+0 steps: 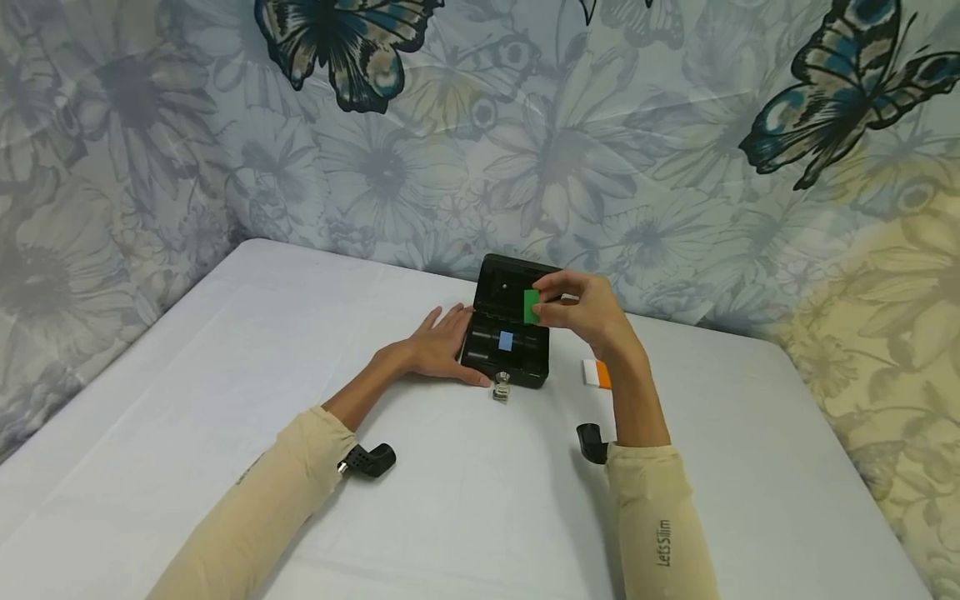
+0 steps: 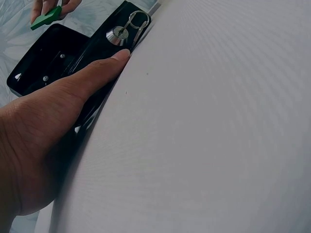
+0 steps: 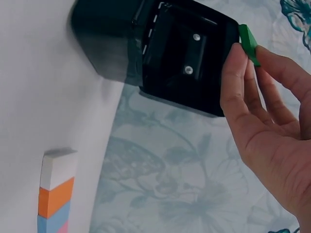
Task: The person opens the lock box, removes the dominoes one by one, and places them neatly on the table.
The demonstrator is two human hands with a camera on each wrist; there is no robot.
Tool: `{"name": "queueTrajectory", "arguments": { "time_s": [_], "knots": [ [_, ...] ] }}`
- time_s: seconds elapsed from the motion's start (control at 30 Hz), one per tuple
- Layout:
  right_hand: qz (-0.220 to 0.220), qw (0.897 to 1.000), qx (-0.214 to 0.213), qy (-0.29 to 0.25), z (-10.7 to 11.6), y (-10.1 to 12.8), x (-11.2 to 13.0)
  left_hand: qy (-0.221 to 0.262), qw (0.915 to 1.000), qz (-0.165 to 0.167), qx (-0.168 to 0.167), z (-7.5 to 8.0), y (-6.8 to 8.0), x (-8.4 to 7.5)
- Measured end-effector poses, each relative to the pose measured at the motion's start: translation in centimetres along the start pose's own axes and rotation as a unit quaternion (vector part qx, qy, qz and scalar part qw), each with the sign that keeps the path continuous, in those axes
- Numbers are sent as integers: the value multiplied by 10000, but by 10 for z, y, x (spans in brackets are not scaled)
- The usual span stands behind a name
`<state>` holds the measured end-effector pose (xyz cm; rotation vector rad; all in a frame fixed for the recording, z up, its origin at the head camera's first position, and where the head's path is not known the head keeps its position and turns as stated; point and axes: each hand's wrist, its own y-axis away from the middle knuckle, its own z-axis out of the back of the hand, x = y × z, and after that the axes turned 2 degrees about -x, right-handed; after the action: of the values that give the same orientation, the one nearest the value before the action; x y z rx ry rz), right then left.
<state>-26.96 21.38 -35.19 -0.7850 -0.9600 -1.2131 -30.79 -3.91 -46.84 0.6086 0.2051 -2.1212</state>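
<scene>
A small black box (image 1: 504, 354) stands open on the white table, its lid (image 1: 510, 287) raised toward the wall. A light blue piece (image 1: 506, 340) lies inside it. A key on a ring (image 1: 501, 387) hangs from the lock in its front face. My left hand (image 1: 438, 346) lies flat against the box's left side, fingers straight (image 2: 97, 73). My right hand (image 1: 581, 308) pinches a green block (image 1: 532, 306) above the open box, and the green block (image 3: 248, 43) shows at the fingertips beside the lid (image 3: 187, 58).
A stack of flat pieces, white over orange (image 1: 596, 372), lies on the table right of the box; the right wrist view shows the stack (image 3: 57, 194) with blue below. The flowered cloth wall (image 1: 675, 167) stands close behind. The table edge (image 1: 112, 358) runs at left.
</scene>
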Motion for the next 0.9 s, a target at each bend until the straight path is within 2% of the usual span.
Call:
{"name": "queueTrajectory", "arguments": {
  "time_s": [0.13, 0.33, 0.57, 0.9],
  "knots": [
    [-55, 10000, -15, 30, 5, 1, 1, -27, 10000, -10, -71, -6, -4, 6],
    [-70, 9998, -102, 134, 17, 5, 2, -1, 10000, -26, -97, -6, -6, 8],
    [-37, 9994, -307, -136, 30, 12, 0, -82, 9999, -68, -67, -3, -3, 4],
    [-124, 9989, -451, -48, 54, 20, -4, -107, 9998, -92, -104, 4, 5, -4]
  ]
}}
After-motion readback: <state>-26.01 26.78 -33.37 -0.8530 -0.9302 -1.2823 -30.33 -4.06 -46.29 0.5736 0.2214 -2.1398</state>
